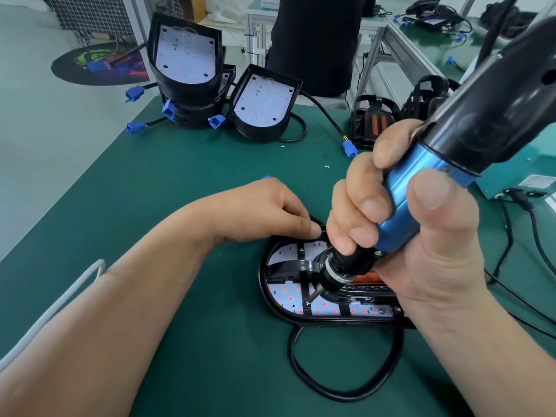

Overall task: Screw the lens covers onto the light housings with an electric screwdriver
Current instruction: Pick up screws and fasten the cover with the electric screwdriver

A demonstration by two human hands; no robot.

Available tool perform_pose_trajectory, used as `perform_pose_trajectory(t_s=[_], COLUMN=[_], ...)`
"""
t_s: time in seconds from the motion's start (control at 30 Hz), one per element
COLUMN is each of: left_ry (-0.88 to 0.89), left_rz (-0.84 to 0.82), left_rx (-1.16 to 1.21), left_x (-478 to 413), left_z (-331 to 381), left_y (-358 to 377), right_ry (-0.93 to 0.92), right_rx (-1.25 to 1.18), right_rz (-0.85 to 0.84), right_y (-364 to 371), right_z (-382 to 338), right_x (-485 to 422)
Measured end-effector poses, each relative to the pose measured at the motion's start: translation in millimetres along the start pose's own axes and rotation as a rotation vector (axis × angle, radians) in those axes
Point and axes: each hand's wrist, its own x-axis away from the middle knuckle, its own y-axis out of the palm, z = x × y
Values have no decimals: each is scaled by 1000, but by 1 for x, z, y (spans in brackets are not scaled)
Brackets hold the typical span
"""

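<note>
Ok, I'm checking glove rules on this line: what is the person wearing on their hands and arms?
Nothing that shows. The left hand and right hand are bare, with no gloves, rings or watch in view. The forearms are uncovered, and no sleeve reaches into the picture. The visible fingernails are short and unpainted.

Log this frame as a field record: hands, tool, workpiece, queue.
right hand: grips the electric screwdriver by its blue barrel
bit: tilted, tip at a screw in the lens cover
left hand: steadies the light housing at its far rim; fingertips partly hidden
workpiece: lies flat on the green mat, its cable looped in front
queue: open housings stacked at the mat's far edge, one more beside them
</note>
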Motion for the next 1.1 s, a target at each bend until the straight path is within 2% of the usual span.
perform_pose_trajectory(t_s=[0.2, 0.33, 0.6, 0.83, 1.1], left_ry=[-16, 1, -31, -38, 23], left_rz=[20, 3, -31, -37, -33], left_rx=[-15, -6, 3, -9, -72], left_x=[0, -1, -1, -1, -6], left_z=[0, -4, -5, -6, -6], left_y=[1, 1, 1, 2, 8], right_ry=[29, 10, -153, -63, 175], right_rx=[-56, -14, -62, -56, 18], right_rz=[-90, -39, 282, 657, 825], right_y=[0, -2, -23, -77, -147], right_z=[2, 3, -22, -44, -66], right_x=[-3, -5, -9, -4, 11])
